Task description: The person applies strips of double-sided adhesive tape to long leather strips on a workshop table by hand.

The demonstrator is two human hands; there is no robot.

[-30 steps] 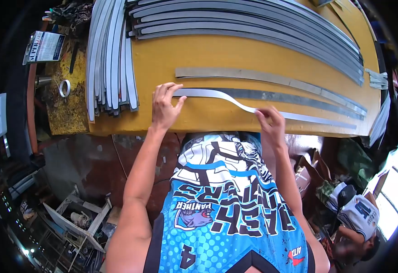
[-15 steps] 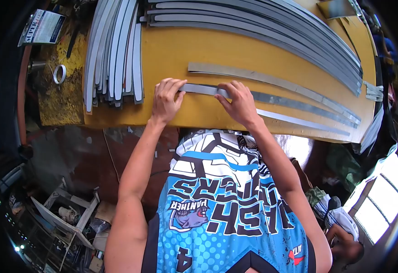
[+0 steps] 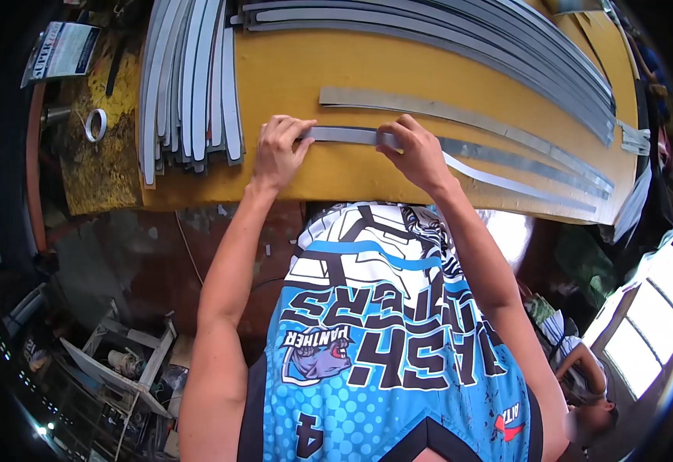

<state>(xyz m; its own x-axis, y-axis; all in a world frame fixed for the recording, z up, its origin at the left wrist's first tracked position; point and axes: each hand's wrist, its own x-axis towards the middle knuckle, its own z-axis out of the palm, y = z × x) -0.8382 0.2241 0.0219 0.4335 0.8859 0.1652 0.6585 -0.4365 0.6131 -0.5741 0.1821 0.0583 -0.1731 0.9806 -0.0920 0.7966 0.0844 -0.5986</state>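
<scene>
A light grey strip (image 3: 344, 135) runs between my hands, lying over a darker grey strip (image 3: 506, 157) on the yellow tabletop. My left hand (image 3: 278, 151) is closed in a pinch at the strips' left end. Further right, the fingers of my right hand (image 3: 415, 151) are closed on the light strip. Past my right hand, its whitish length (image 3: 490, 177) curves away from the darker strip and reaches toward the table's right end. A grey-beige strip (image 3: 444, 113) lies separately just beyond my hands. My fingertips partly hide the strips.
A bundle of strips (image 3: 190, 85) lies at the left of the yellow table (image 3: 290, 69), and long grey strips (image 3: 444, 38) are stacked along its far side. A tape roll (image 3: 96, 125) and printed packet (image 3: 63, 50) are at far left. Another person (image 3: 582, 369) is at lower right.
My right hand has slid rightward along the strips, away from my left hand, so more light strip shows between them. Its free length now bows upward near my right hand. The view shifted slightly.
</scene>
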